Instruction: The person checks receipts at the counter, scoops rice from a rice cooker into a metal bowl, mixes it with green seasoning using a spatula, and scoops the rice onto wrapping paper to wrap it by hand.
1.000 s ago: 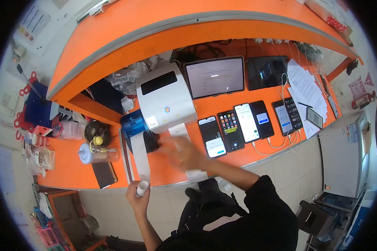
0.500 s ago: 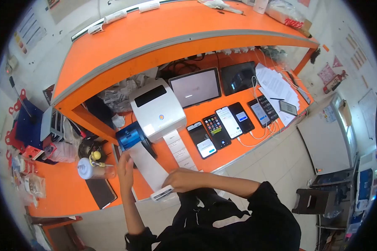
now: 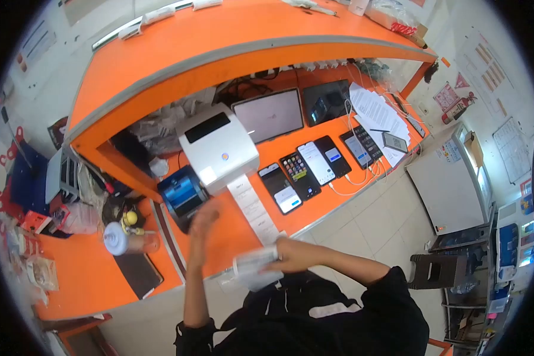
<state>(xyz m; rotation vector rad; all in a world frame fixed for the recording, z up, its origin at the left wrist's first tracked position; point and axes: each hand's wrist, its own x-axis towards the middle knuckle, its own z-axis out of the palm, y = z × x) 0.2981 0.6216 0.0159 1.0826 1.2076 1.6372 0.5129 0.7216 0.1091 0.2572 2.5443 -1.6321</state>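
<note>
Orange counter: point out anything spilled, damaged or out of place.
The printed sheets at the right of the orange counter look askew: they fan out unevenly, unlike the smartphones lying in rough line nearby. No spill or damage is evident.

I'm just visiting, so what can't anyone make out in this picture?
All in the head view:
Paper in the right hand: any print is lost to motion blur.
Left hand: also blurred; whether it touches the blue holder is unclear.
Phones: most screen text is too small.
White machine: its casing hides the inside.
</note>
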